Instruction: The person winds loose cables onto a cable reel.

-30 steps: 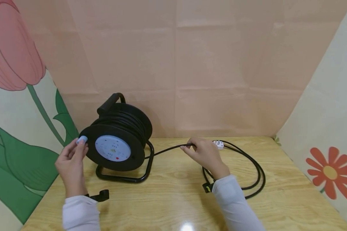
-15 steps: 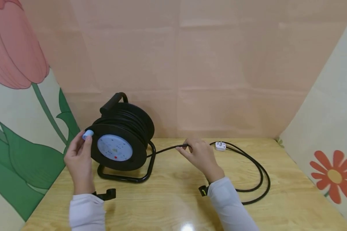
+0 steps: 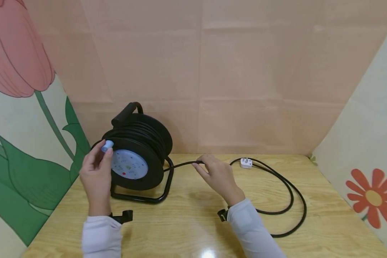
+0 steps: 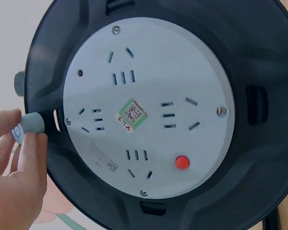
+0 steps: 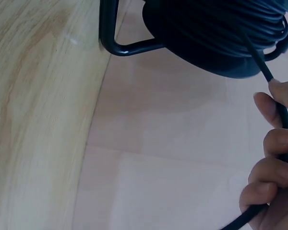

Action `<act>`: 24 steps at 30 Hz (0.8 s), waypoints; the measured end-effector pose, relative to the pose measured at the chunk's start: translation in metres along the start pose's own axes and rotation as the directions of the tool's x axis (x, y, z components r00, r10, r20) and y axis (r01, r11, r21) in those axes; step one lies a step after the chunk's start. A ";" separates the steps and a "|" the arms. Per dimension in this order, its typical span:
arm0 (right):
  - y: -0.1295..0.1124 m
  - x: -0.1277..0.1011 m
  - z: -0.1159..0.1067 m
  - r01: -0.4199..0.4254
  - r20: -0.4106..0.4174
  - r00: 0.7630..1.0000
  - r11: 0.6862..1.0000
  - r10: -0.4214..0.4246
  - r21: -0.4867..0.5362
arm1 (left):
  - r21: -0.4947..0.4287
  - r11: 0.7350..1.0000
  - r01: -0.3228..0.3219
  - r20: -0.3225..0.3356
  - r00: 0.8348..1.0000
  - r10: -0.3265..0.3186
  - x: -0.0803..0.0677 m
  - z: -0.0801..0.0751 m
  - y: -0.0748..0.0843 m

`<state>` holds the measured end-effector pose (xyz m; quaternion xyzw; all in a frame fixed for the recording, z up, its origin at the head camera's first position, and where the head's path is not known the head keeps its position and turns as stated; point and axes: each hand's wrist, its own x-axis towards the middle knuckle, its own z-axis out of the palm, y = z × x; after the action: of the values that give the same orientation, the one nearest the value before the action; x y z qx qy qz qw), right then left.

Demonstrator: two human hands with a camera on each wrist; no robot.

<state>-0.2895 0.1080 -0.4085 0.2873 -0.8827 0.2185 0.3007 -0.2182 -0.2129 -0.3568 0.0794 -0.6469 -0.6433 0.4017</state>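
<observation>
A black cable reel (image 3: 156, 134) stands on its tubular frame at the left of the table, with cable wound thickly on its drum. Its pale socket panel (image 4: 149, 96) has several outlets and a red button (image 4: 182, 162). My left hand (image 3: 96, 172) pinches the light-blue crank knob (image 4: 31, 125) at the reel's rim between thumb and fingers. To the right of the reel, my right hand (image 3: 217, 175) grips the black cable (image 5: 259, 60), which runs from the drum through the curled fingers (image 5: 273, 172).
A white plug (image 3: 246, 163) lies on the wooden table (image 3: 180, 229) to the right, beside loose loops of cable (image 3: 304, 211). A pinkish sheet (image 3: 245, 71) hangs behind the table. Flower-painted walls flank both sides.
My left hand has carried the knob rightward and slightly up along the reel's rim, and the panel's red button has shifted left. My right hand has moved left, toward the reel, with the cable.
</observation>
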 end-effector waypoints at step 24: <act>-0.003 -0.003 0.009 0.073 0.115 0.990 0.996 -0.078 0.045 | 0.127 0.917 -0.379 0.240 0.908 0.342 -0.014 0.017 0.011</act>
<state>-0.2893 0.1019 -0.4170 0.3389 -0.8827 0.2078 0.2505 -0.2147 -0.1890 -0.3502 -0.0769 -0.7424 -0.5045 0.4341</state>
